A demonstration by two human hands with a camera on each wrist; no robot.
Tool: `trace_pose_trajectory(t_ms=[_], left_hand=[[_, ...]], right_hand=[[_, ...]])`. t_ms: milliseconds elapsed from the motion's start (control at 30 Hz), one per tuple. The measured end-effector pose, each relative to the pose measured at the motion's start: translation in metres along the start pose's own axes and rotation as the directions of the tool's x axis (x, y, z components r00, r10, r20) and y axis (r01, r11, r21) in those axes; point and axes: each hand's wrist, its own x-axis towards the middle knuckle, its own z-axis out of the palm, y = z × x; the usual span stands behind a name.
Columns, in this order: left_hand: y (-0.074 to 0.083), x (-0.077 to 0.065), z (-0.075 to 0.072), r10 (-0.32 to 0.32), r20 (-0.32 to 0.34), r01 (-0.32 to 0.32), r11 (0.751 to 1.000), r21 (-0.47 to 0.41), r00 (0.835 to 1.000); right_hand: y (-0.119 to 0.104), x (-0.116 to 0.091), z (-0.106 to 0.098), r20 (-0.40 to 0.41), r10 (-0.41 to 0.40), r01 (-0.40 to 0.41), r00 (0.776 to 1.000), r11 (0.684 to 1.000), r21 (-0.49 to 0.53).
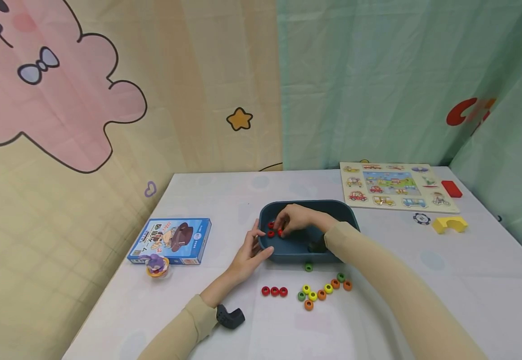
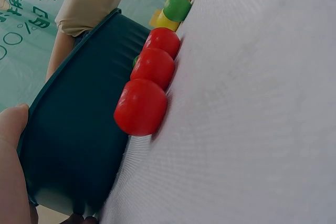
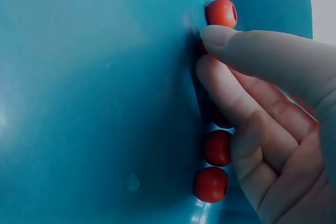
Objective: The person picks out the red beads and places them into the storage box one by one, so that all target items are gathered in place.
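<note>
My left hand (image 1: 244, 257) holds the left end of a dark blue plastic tub (image 1: 303, 258), its thumb at the rim in the left wrist view. Inside the tub, my right hand (image 1: 299, 218) pinches a red bead (image 3: 203, 49) between thumb and forefinger, which mostly cover it. Other red beads (image 3: 211, 184) lie in a line along the tub floor by those fingers; some are partly hidden. On the table in front of the tub, three red beads (image 1: 275, 291) touch in a row. Right of them is a loose group of orange, yellow and green beads (image 1: 322, 295).
A green bead (image 1: 308, 267) sits by the tub's front wall. To the left are a blue game box (image 1: 170, 240) and a small purple figure (image 1: 155, 264). A picture puzzle board (image 1: 396, 186), a red block (image 1: 452, 189) and a yellow arch block (image 1: 450, 224) lie at the right.
</note>
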Motion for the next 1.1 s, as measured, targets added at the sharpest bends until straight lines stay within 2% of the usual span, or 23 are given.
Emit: trace_pose_trajectory(t_ms=[133, 500, 767, 967, 1100], left_hand=[[-0.0003, -0.0001, -0.0001, 0.002, 0.001, -0.002, 1.000, 0.001, 1.000], [-0.0014, -0.0006, -0.0004, 0.008, 0.013, -0.008, 1.000, -0.009, 1.000], [-0.0010, -0.0009, -0.0003, 0.013, 0.007, -0.013, 1.000, -0.002, 1.000], [-0.0012, -0.0003, -0.0002, 0.016, 0.007, -0.016, 1.000, -0.002, 1.000], [0.0003, -0.0005, 0.0001, 0.011, 0.005, -0.011, 1.000, 0.001, 1.000]], right_hand=[[-0.0003, 0.0001, 0.0003, -0.001, 0.000, 0.000, 1.000, 1.000, -0.022], [-0.0017, 0.0003, 0.0015, -0.003, -0.077, 0.076, 0.997, 0.995, -0.064], [-0.0026, 0.0015, 0.0020, -0.018, -0.065, 0.064, 0.998, 0.995, -0.080], [-0.0012, 0.0011, 0.0022, -0.031, -0.107, 0.106, 0.994, 0.994, -0.032], [0.0007, 0.0021, 0.0024, -0.040, -0.089, 0.089, 0.995, 0.996, 0.003]])
